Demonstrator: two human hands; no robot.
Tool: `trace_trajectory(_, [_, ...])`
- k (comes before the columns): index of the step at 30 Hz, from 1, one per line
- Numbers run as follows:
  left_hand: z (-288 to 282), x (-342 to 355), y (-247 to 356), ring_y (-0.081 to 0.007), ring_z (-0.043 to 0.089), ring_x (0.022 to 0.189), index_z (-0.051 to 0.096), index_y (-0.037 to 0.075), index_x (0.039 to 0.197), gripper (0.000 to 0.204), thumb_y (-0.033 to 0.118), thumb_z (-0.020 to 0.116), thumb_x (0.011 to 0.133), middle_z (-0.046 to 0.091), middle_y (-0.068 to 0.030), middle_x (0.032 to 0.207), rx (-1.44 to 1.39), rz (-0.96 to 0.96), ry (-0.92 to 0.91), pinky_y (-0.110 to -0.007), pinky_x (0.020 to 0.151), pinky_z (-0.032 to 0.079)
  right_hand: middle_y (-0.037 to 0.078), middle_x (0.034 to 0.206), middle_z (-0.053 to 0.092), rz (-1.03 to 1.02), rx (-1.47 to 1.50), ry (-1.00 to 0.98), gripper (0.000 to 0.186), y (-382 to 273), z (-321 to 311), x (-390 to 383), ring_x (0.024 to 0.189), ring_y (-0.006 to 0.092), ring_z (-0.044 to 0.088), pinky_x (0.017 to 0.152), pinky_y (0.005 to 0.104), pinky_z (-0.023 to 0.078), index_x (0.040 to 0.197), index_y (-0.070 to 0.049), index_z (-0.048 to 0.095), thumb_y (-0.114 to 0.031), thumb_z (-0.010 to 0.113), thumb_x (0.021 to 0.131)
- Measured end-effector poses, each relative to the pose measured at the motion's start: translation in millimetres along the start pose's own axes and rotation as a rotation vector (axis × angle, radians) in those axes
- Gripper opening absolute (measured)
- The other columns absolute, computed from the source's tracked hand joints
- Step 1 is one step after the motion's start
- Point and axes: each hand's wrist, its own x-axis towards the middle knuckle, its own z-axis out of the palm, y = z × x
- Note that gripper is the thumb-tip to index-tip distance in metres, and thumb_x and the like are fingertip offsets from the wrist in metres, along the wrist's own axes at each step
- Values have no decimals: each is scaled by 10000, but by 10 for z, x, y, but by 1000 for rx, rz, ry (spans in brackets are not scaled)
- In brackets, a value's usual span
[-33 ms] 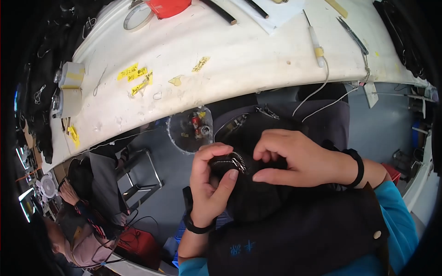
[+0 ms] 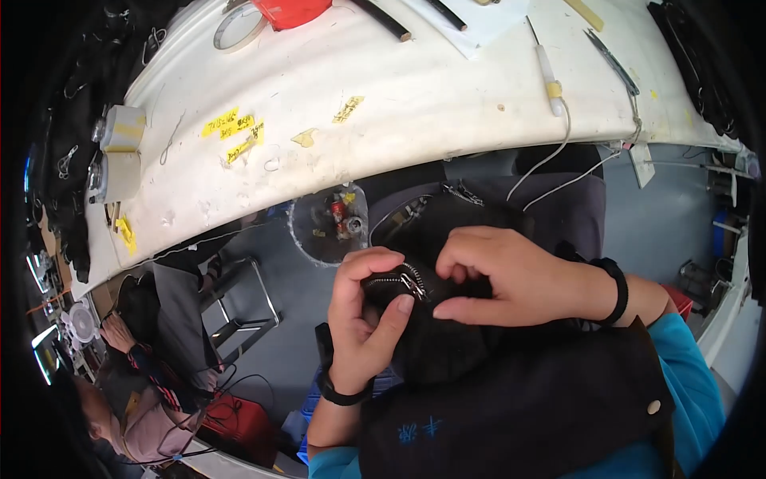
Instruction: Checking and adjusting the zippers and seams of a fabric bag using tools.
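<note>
**Both hands on black fabric at zipper**

Left hand [image 2: 363,319] grips a bunched fold of the black fabric [image 2: 447,351], thumb pressed beside the metal zipper [image 2: 403,279]. Right hand [image 2: 511,279] lies over the fabric from the right, fingers curled and pinching at the zipper's end. Fabric is held in the lap, below the table [image 2: 415,104] edge. Each wrist has a black band. On the table: yellow labels [image 2: 235,128], a tape roll [image 2: 239,28], a white-handled tool [image 2: 549,72] with a cord. A clear round container [image 2: 329,222] sits beneath the edge. Another person [image 2: 120,399] is at lower left.
</note>
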Motion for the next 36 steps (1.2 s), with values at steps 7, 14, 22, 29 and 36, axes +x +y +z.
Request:
trace_trajectory(7, [64, -22, 162, -207, 576, 975, 628, 136, 1017, 378, 135, 801, 681, 664, 16, 865, 936, 444, -13, -456, 940, 342, 123, 732, 473, -36, 20, -42, 258, 141, 184, -36, 644, 302, 503, 554, 384, 410, 829, 10, 503, -173, 686, 833])
trace_trajectory(14, [130, -15, 322, -171, 586, 894, 618, 83, 934, 354, 44, 798, 632, 679, 52, 782, 1094, 485, -4, -478, 956, 327, 178, 800, 522, 34, -19, -58, 224, 75, 145, -48, 755, 389, 549, 649, 439, 447, 841, 31, 497, -131, 651, 823])
trace_trajectory(22, [68, 48, 280, -155, 552, 721, 559, 92, 919, 359, -27, 732, 628, 657, 53, 741, 1045, 471, -70, -434, 901, 352, 187, 816, 528, 39, -51, -58, 231, 53, 178, -51, 773, 394, 553, 668, 449, 452, 839, 29, 493, -141, 651, 825])
trace_trajectory(29, [-54, 105, 69, -110, 560, 646, 476, 101, 980, 449, -37, 727, 634, 654, 53, 753, 588, 193, -147, -286, 709, 375, 174, 828, 518, 22, -5, -118, 259, 118, 200, -52, 792, 381, 535, 693, 441, 437, 873, 19, 477, -187, 633, 875])
trace_trajectory(36, [-121, 97, -58, -57, 556, 735, 430, 73, 1051, 452, -80, 683, 709, 641, 7, 815, 43, -105, -146, -210, 673, 383, 164, 823, 510, 50, 65, -122, 259, 161, 175, -39, 773, 365, 525, 679, 428, 430, 885, 11, 475, -199, 628, 889])
